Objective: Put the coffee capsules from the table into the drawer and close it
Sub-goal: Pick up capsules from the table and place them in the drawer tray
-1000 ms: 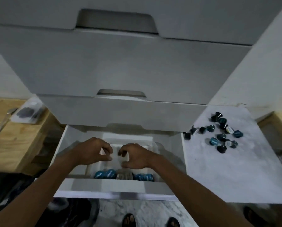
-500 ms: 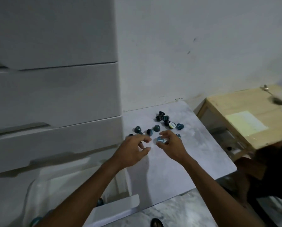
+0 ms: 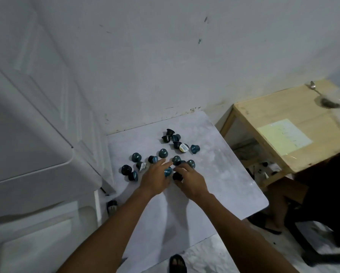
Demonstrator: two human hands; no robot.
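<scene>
Capsules (image 3: 162, 153) are the job, but start with the biggest thing: the white cabinet (image 3: 27, 134) fills the left of the view, its open drawer (image 3: 47, 233) now only a pale corner at lower left. A second ago that drawer sat square under both hands, with a row of blue capsules already along its front edge; since then the view has swung right to the bench (image 3: 224, 184) — so one load is in and the next pickup has begun. A wooden table (image 3: 283, 123) stands beyond the bench's right edge.

About sixteen capsules lie loose on the bench in two loose groups, some upright, some tipped, all near the far left part of the top. Left hand (image 3: 155, 178) is down among them, fingers spread, and seems to have a blue one (image 3: 168, 172) against its fingertips. Right hand (image 3: 190, 181) is beside it, fingers curled over a dark capsule (image 3: 177, 176); whether either grip has actually closed I cannot tell.

Most of the task is still ahead, and the drawer stays open until the bench is bare.
</scene>
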